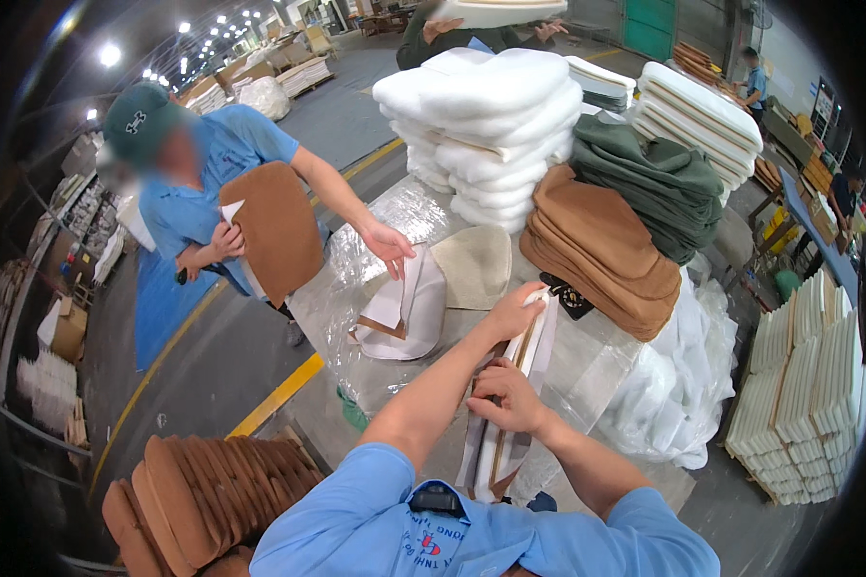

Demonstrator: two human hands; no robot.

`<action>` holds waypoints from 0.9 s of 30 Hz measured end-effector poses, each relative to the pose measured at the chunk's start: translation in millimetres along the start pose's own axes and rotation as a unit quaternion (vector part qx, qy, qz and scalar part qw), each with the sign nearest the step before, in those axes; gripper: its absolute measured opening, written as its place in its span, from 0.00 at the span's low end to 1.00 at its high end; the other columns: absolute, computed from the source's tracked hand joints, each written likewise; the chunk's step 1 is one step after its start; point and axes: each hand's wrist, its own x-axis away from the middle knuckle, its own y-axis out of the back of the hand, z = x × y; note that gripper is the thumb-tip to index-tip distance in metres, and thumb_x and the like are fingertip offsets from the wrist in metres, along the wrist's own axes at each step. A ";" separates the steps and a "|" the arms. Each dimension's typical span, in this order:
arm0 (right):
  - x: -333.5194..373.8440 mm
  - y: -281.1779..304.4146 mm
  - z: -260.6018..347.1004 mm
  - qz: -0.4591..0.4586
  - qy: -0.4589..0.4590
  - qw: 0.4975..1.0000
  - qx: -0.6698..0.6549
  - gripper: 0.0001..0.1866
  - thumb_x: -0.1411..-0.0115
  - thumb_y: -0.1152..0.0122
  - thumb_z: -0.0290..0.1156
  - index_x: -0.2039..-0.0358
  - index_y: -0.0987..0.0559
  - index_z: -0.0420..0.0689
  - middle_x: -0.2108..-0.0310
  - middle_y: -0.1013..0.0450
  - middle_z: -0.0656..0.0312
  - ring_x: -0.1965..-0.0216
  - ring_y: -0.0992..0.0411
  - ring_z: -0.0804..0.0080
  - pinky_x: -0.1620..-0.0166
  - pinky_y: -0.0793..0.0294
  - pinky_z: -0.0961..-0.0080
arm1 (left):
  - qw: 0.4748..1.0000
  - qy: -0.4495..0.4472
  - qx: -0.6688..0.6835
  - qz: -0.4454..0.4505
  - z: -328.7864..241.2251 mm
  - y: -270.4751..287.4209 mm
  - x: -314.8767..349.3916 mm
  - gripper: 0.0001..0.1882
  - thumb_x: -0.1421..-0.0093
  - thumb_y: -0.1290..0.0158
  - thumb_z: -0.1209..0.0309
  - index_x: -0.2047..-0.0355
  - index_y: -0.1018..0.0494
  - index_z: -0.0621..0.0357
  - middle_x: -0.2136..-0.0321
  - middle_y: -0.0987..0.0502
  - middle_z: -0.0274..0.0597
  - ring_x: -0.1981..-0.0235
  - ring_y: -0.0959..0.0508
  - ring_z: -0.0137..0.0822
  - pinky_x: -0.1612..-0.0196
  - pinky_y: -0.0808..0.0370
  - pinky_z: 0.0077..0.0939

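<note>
My left hand grips the upper end of a long white foam pad with a brown cover, which stands on edge over the table. My right hand pinches the same pad lower down along its brown edge. Across the plastic-covered table, a co-worker in a blue shirt and green cap holds a brown seat cover against the chest with one hand. The co-worker's other hand rests on a white cover with a brown insert. A beige pad lies beside it.
Behind stand stacks of white foam pads, brown covers, green covers and cream pads. A small black object lies by the brown stack. Crumpled plastic and upright foam sheets sit right; brown pads lower left.
</note>
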 end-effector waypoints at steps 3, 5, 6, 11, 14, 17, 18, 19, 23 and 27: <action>-2.2 -4.3 2.7 -0.034 -0.009 0.997 -0.063 0.10 0.41 0.32 0.36 0.76 0.18 0.45 0.75 0.24 0.63 0.66 0.25 0.62 0.49 0.34 0.62 | 1.000 0.016 0.019 -0.019 7.1 -1.9 3.4 0.24 0.28 0.46 0.64 0.34 0.29 0.54 0.43 0.20 0.47 0.43 0.22 0.39 0.38 0.28 0.33; -5.8 -8.5 4.5 -0.052 0.006 0.996 -0.077 0.10 0.40 0.32 0.35 0.76 0.18 0.45 0.74 0.23 0.62 0.66 0.25 0.61 0.50 0.34 0.62 | 0.999 -0.003 0.024 -0.029 11.7 -0.2 4.2 0.24 0.29 0.46 0.64 0.35 0.28 0.54 0.44 0.20 0.47 0.43 0.22 0.39 0.38 0.28 0.33; -6.8 -9.2 5.6 -0.046 0.001 0.996 -0.076 0.10 0.41 0.32 0.35 0.76 0.18 0.45 0.74 0.23 0.62 0.66 0.25 0.61 0.50 0.34 0.63 | 0.999 -0.012 0.027 -0.034 13.9 1.1 4.8 0.23 0.29 0.46 0.64 0.35 0.28 0.54 0.44 0.20 0.46 0.43 0.22 0.39 0.38 0.28 0.33; -7.2 -14.0 7.4 -0.029 0.012 0.999 -0.016 0.09 0.41 0.31 0.35 0.76 0.18 0.46 0.74 0.23 0.62 0.67 0.25 0.61 0.52 0.34 0.63 | 0.999 -0.020 0.007 -0.049 13.2 0.7 8.4 0.22 0.28 0.47 0.65 0.36 0.27 0.55 0.44 0.20 0.45 0.43 0.22 0.37 0.38 0.29 0.33; -5.9 -16.8 8.7 -0.014 0.017 0.998 0.053 0.09 0.42 0.31 0.35 0.77 0.18 0.46 0.75 0.24 0.63 0.68 0.26 0.61 0.53 0.34 0.63 | 0.998 -0.025 0.042 -0.048 12.7 -2.2 12.0 0.22 0.27 0.49 0.63 0.36 0.27 0.54 0.44 0.20 0.45 0.43 0.22 0.38 0.38 0.28 0.34; -6.2 -20.4 10.8 -0.025 0.023 0.996 0.077 0.09 0.43 0.30 0.35 0.77 0.18 0.46 0.76 0.25 0.63 0.69 0.26 0.61 0.53 0.34 0.63 | 0.991 0.003 0.127 -0.046 20.7 1.9 11.8 0.22 0.26 0.54 0.60 0.38 0.26 0.57 0.43 0.21 0.51 0.40 0.24 0.46 0.35 0.30 0.38; -5.2 -21.9 11.1 -0.028 0.020 0.996 0.079 0.09 0.43 0.30 0.35 0.77 0.18 0.47 0.76 0.26 0.63 0.69 0.26 0.61 0.53 0.34 0.63 | 0.985 0.021 0.163 -0.043 24.8 3.8 9.2 0.23 0.25 0.56 0.59 0.38 0.26 0.58 0.43 0.21 0.54 0.38 0.25 0.50 0.33 0.32 0.39; -1.5 -22.4 9.3 -0.032 0.015 0.996 0.083 0.09 0.43 0.30 0.35 0.77 0.18 0.47 0.76 0.26 0.63 0.69 0.26 0.61 0.53 0.34 0.63 | 0.992 0.056 0.093 -0.057 28.1 8.6 3.8 0.23 0.25 0.57 0.57 0.39 0.24 0.57 0.43 0.21 0.55 0.37 0.26 0.51 0.32 0.33 0.41; -9.7 -24.5 9.7 -0.034 0.031 0.995 0.085 0.09 0.43 0.29 0.34 0.78 0.19 0.48 0.76 0.27 0.63 0.69 0.27 0.61 0.53 0.33 0.63 | 0.981 0.083 -0.138 -0.112 63.5 36.7 -15.3 0.25 0.23 0.61 0.54 0.44 0.20 0.52 0.45 0.20 0.57 0.34 0.31 0.57 0.29 0.39 0.48; -3.9 -26.2 7.7 -0.044 0.010 0.994 0.100 0.10 0.44 0.29 0.34 0.78 0.20 0.48 0.76 0.27 0.63 0.69 0.27 0.62 0.53 0.33 0.63 | 0.961 0.076 -0.264 0.000 89.4 20.5 -34.9 0.26 0.26 0.55 0.51 0.38 0.24 0.53 0.38 0.25 0.59 0.32 0.36 0.67 0.26 0.43 0.52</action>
